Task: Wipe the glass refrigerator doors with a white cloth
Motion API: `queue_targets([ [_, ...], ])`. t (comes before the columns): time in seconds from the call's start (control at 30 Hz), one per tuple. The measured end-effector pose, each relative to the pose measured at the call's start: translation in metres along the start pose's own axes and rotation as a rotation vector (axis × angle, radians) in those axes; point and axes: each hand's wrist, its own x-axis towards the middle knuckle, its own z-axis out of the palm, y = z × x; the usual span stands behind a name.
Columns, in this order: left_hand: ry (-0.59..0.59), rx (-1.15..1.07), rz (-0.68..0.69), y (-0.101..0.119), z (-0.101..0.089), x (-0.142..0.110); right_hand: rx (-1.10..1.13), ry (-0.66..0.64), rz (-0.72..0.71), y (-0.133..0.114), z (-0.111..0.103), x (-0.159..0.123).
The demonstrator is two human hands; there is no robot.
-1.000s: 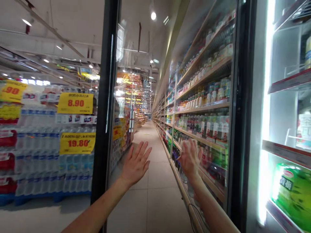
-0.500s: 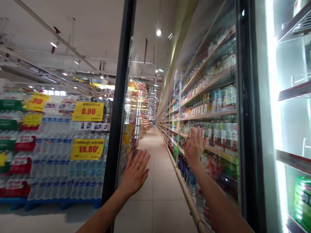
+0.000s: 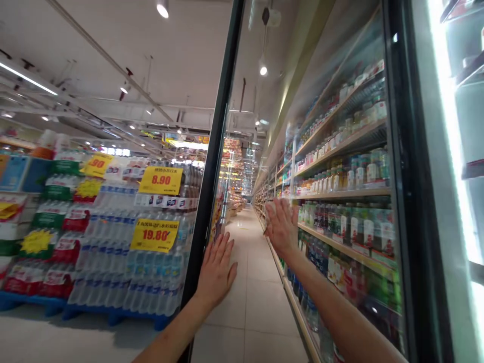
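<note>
A black-framed glass door [image 3: 260,166] stands open in front of me. My left hand [image 3: 218,267] lies flat on the glass beside the door's left frame bar, fingers stretched and holding nothing. Higher and to the right, my right hand [image 3: 283,229] presses against the pane with fingers extended. Under its fingers is a pale, crumpled cloth [image 3: 270,210], mostly hidden by the hand. Through or mirrored in the glass, drink shelves [image 3: 340,189] show behind the right hand.
At left, stacked packs of bottled water [image 3: 113,257] stand on blue pallets [image 3: 124,317] with yellow price signs [image 3: 155,234]. A lit cooler interior [image 3: 469,212] lies beyond the right door frame [image 3: 416,181]. Pale floor tiles [image 3: 223,343] run below.
My right hand has slid left across the glass with the cloth. The left hand stays flat near the frame bar. The view has turned left, so the door and bottle packs appear farther right.
</note>
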Motion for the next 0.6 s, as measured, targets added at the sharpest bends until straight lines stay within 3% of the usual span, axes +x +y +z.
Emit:
queue_targets([
  [0.13,0.043,-0.008,-0.004,-0.007,-0.013,0.01,0.092,-0.089,-0.342,-0.025,0.005,-0.004],
  [0.2,0.078,-0.021,-0.012,-0.011,-0.018,0.017,0.087,-0.075,-0.295,-0.028,0.008,0.011],
  [0.3,0.125,-0.029,-0.049,-0.018,-0.021,0.026,0.058,-0.012,-0.036,-0.032,0.013,0.037],
  [0.33,0.138,-0.028,-0.066,-0.021,-0.022,0.029,0.062,-0.011,-0.017,-0.036,0.015,0.041],
  [0.5,0.194,-0.008,-0.146,-0.043,-0.026,0.038,0.17,-0.134,-0.405,-0.07,0.02,0.035],
  [0.53,0.199,-0.003,-0.161,-0.048,-0.027,0.039,0.185,-0.148,-0.446,-0.073,0.02,0.036],
  [0.6,0.207,0.003,-0.185,-0.054,-0.029,0.042,0.184,-0.147,-0.379,-0.073,0.022,0.047],
])
